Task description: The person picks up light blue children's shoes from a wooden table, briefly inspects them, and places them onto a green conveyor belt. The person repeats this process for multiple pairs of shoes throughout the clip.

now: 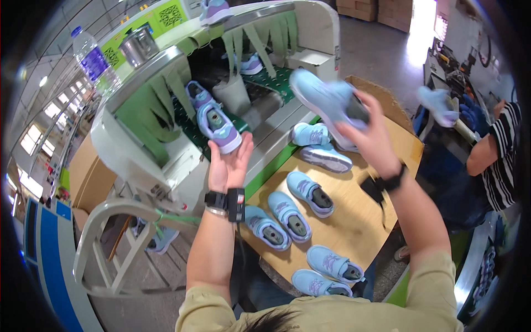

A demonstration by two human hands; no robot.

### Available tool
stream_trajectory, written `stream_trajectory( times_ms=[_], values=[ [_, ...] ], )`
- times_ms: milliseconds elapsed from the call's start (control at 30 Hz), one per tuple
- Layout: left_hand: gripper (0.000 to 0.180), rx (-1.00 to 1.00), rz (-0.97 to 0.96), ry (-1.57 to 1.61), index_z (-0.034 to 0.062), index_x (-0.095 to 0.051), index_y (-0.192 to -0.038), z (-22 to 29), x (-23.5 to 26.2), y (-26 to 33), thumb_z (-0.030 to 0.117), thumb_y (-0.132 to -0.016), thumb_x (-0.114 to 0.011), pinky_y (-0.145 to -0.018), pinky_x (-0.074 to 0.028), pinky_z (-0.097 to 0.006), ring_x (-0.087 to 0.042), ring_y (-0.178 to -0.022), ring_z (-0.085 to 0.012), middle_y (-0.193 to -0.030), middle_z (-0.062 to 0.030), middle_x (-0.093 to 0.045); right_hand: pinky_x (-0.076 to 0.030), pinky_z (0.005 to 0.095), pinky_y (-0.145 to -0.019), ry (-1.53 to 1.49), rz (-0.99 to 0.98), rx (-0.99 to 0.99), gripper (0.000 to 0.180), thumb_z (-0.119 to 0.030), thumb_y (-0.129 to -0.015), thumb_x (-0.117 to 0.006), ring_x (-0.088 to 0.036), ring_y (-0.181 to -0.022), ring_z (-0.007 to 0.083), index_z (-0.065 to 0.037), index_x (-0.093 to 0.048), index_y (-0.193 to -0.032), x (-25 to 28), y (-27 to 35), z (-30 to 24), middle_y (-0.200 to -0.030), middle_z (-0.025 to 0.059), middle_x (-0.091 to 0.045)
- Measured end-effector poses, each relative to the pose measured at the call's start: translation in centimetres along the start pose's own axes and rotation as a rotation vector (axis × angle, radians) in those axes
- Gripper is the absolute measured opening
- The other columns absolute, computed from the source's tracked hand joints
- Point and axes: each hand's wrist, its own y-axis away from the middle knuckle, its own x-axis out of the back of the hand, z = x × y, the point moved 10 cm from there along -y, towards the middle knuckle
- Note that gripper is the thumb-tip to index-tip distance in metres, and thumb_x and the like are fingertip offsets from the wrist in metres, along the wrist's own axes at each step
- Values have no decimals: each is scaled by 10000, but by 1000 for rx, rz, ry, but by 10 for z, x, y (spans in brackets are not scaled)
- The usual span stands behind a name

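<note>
Blue shoe (326,99) in rt hand (370,138).

The blue shoe (326,99) in the right hand (370,141) is motion-blurred, its far side hidden by the fingers. Beyond the left hand (229,163), green curtain strips (260,39) hide a shoe in the tunnel (251,65).
</note>
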Motion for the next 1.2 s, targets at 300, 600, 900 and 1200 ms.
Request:
stream_trajectory(
  times_ms=[300, 600, 900, 1200],
  values=[
    [671, 339, -96, -142, -59, -267, -1488, -69, -19, 77, 436, -1049, -375, -1152, -332, -491, -347, -1423, -357, -1559, -237, -292, -490, 434, -953, 415, -277, -229, 591, -134, -869, -593, -641, -1065, 381, -262, -487, -1436, -114, -118, 127, -1179, 221, -661],
    [587, 422, 114, -409, 16, -311, -1505, -72, 49, 187, 375, -1048, -389, -1107, -392, -472, -451, -1355, -330, -1527, -197, -382, -456, 427, -998, 551, -139, -150, 567, -359, -800, -744, -578, -1153, 395, -11, -622, -1232, 52, 36, 114, -1208, 257, -621],
    [539, 485, 136, -562, 48, -354, -1488, -95, 33, 222, 339, -1040, -423, -1066, -434, -475, -525, -1285, -343, -1467, -200, -462, -356, 414, -1118, 437, -74, -681, 927, -479, -680, -841, -458, -1317, 384, -156, -429, -1446, 75, 43, 282, -1409, 279, -460],
    [525, 504, 205, -605, 26, -361, -1471, -95, 52, 235, 324, -1043, -424, -1050, -453, -455, -559, -1243, -327, -1434, -204, -492, -460, 442, -1026, 659, -110, -12, 640, 64, -687, -755, -435, -1296, 451, -121, -560, -1268, 119, 191, 106, -1415, 229, -353]
  ],
)
